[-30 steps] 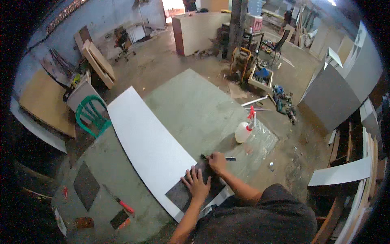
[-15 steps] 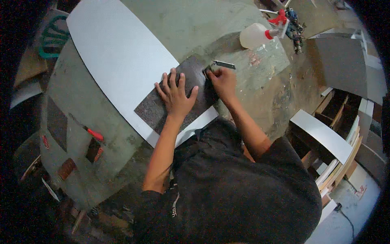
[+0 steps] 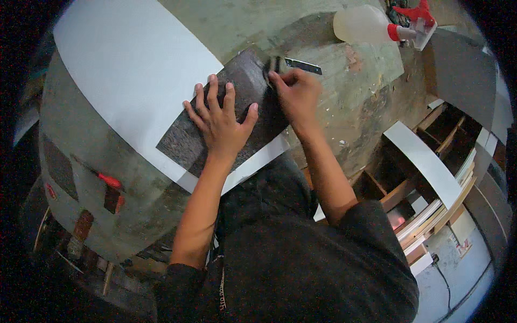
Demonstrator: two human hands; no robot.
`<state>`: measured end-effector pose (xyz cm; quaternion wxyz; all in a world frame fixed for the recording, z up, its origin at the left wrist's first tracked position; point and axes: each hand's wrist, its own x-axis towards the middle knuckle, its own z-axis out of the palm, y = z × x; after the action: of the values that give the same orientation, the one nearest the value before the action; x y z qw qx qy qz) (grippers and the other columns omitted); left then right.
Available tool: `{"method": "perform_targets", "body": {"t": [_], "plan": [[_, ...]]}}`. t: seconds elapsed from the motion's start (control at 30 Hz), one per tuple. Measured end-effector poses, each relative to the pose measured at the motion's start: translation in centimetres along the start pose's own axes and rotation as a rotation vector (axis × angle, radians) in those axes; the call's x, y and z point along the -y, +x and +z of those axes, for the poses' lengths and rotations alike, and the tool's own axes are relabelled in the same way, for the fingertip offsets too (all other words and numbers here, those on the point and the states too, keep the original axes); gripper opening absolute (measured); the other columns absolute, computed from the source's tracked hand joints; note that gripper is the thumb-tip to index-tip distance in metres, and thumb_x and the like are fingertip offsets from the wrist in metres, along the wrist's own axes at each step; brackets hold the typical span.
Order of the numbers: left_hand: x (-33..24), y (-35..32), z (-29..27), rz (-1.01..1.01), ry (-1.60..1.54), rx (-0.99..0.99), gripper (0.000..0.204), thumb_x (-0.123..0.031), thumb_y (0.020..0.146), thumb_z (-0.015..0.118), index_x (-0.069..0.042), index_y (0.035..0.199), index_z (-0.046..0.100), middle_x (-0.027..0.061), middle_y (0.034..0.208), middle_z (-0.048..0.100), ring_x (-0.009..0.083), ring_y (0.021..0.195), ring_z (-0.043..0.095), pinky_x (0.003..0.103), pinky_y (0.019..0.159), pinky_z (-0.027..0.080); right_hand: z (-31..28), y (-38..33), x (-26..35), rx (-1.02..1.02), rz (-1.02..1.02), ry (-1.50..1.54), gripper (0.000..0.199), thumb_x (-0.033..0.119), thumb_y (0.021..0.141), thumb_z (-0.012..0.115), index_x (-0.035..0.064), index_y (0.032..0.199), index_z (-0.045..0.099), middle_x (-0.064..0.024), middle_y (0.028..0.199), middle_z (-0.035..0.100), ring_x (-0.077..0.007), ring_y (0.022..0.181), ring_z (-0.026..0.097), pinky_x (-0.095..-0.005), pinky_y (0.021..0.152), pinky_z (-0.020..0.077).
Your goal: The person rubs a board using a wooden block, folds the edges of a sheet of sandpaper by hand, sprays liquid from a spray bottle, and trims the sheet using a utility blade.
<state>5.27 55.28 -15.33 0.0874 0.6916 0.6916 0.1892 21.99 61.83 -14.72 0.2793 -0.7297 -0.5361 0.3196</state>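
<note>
A dark, mottled rectangular sheet (image 3: 183,137) lies over the near end of a long white panel (image 3: 134,64) on the table. My left hand (image 3: 223,124) rests flat on that sheet, fingers spread, holding nothing. At the sheet's right edge, my right hand (image 3: 299,99) is closed in a pinch on a small dark piece (image 3: 274,70); motion blur and the fingers hide what kind it is. Just beyond these knuckles shows a narrow black strip with light edges (image 3: 303,66). Whether it is held or lying on the table, I cannot tell.
A spray bottle (image 3: 361,26) with a red trigger lies at the far right of the table (image 3: 258,21). A red-handled tool (image 3: 110,180) lies at the left, near a dark block (image 3: 113,200). Right of me, a white board (image 3: 423,161) spans a wooden rack.
The view has shifted, so the table and spray bottle sit differently in the picture. My right hand has moved slightly along the sheet's right edge, away from me. My left hand stays flat.
</note>
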Motion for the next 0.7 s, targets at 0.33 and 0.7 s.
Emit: {"method": "perform_targets", "body": {"t": [0.33, 0.7], "plan": [[0.3, -0.5, 0.5, -0.020, 0.008, -0.015, 0.064, -0.053, 0.084, 0.070, -0.015, 0.133, 0.052, 0.0149, 0.153, 0.040, 0.0415, 0.144, 0.028, 0.071, 0.114, 0.010, -0.6, -3.2, -3.0, -0.049, 0.112, -0.024, 0.035, 0.033, 0.083, 0.080, 0.0004, 0.075, 0.070, -0.0187, 0.069, 0.067, -0.0319, 0.062, 0.066, -0.0412, 0.060, 0.0508], [0.0, -0.3, 0.9, -0.005, 0.048, 0.004, 0.067, -0.054, 0.084, 0.069, -0.016, 0.136, 0.050, 0.0148, 0.155, 0.037, 0.0430, 0.144, 0.026, 0.071, 0.113, 0.010, 0.8, -0.1, 0.1, -0.091, -0.001, -0.066, 0.032, 0.026, 0.080, 0.084, -0.0030, 0.075, 0.072, -0.0140, 0.066, 0.068, -0.0156, 0.057, 0.061, -0.0312, 0.058, 0.0484]]}}
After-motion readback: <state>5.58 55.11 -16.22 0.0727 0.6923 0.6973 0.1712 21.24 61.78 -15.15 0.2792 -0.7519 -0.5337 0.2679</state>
